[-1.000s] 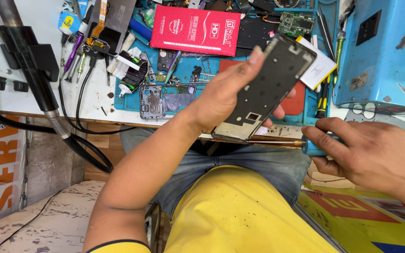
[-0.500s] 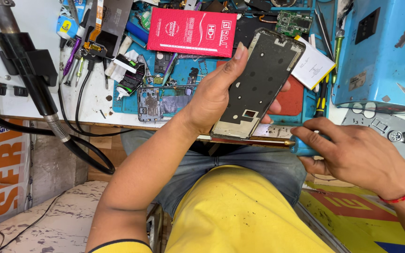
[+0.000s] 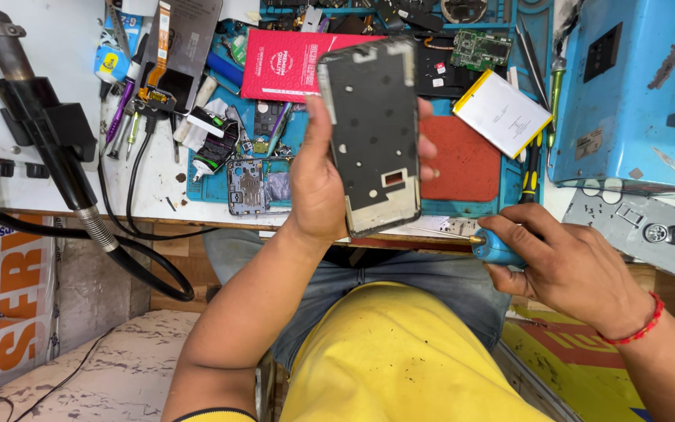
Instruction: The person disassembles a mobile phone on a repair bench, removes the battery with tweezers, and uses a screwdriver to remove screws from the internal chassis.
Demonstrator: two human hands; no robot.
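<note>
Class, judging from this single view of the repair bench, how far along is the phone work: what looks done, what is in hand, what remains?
Done: the phone is opened up; its battery, circuit board and grey back cover lie apart on the bench. In hand: the left hand holds up the bare phone frame, and the right hand grips a blue-handled screwdriver. Left: those loose parts are not yet back in the frame.

Counter crowded, little free room.
I see open passage only over the lap; hot-air wand (image 3: 41, 148) blocks left, blue machine (image 3: 626, 86) blocks right.
</note>
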